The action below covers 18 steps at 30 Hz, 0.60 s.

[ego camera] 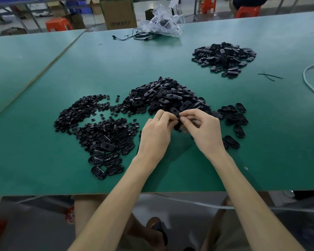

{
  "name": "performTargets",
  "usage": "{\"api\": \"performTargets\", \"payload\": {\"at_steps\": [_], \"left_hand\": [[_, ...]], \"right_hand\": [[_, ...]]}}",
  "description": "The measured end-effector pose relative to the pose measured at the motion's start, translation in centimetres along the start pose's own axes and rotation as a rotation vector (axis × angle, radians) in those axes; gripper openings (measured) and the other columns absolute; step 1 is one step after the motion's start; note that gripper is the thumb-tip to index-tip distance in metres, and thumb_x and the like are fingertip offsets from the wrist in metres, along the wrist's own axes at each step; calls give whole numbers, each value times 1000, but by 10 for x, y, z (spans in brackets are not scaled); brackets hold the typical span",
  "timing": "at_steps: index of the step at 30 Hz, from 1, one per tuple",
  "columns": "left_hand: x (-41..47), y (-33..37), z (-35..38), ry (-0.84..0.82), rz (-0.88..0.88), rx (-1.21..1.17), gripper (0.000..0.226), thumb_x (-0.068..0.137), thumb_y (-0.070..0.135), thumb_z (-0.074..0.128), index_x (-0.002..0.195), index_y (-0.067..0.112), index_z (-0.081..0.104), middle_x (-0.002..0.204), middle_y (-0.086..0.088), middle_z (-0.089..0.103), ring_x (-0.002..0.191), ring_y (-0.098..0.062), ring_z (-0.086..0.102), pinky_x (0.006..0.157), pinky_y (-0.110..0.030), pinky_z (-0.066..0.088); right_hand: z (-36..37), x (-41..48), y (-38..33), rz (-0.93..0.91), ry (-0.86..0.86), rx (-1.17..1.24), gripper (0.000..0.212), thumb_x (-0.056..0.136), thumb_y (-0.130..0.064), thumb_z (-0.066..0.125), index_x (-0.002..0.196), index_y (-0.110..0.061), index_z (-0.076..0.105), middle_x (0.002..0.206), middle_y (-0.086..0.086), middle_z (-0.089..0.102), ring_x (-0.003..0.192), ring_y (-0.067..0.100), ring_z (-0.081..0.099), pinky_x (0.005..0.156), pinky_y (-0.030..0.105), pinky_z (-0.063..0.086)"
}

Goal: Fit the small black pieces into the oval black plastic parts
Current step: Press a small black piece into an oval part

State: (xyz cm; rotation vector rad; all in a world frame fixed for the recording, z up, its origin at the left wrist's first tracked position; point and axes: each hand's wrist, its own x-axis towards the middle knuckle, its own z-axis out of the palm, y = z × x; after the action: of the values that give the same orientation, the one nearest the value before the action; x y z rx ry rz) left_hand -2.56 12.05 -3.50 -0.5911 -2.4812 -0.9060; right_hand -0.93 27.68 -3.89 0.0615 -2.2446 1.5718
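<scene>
Above the green table (43, 160), both hands (181, 129) pinching apparently one oval part (178, 125)

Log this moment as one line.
left hand and right hand: pinching oval part | small pieces: left | table

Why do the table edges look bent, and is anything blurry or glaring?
Head view: the wide-angle lens bows the table edges; soft overhead light gives a pale sheen on its far side and faint shadows under the left hand and right hand; the oval part they pinch is too dark to show detail; the plastic bag glints; background slightly soft.
</scene>
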Motion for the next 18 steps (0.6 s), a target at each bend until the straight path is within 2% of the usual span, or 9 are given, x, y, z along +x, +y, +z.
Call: {"api": "performTargets", "payload": {"at_steps": [8,12,18], "left_hand": [[0,4,-4,-29,29,-57,14,103,14,65,112,6,72,111,-3,67,81,-30,64,77,-49,54],[-1,5,-6,-26,49,-72,14,103,13,65,110,5,73,111,-5,66,83,-28,65,77,-48,54],[0,5,-7,-22,37,-77,14,100,18,70,103,5,72,107,-4,65,77,-28,62,71,-47,53]], "right_hand": [[-3,0,-5,40,39,42,10,96,-4,72,105,-7,76,85,-3,77,70,9,74,69,16,57],[-3,0,-6,43,44,37,10,96,-4,72,105,-8,76,86,-2,78,72,11,75,77,22,60],[-2,0,-5,33,38,41,11,95,-6,74,103,-12,77,85,-6,78,72,11,76,75,21,61]]}}
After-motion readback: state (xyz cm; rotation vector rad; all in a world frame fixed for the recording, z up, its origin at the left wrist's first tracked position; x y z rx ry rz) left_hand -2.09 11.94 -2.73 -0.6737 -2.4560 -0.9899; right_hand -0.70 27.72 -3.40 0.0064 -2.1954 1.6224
